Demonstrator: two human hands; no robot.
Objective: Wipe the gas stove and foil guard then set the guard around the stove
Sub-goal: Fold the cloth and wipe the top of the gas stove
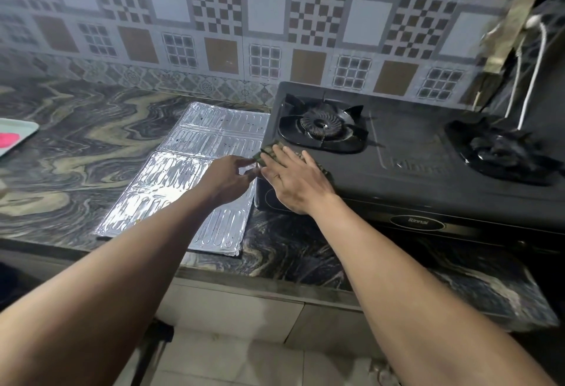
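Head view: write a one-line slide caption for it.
Right hand presses a cloth on the gas stove; the foil guard lies flat on the counter beside it.

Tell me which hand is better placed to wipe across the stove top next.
Right hand: it lies flat on the cloth at the front left corner of the stove. The left hand hovers beside it, over the foil guard.

Head camera looks down, close over the stove point(406, 147).
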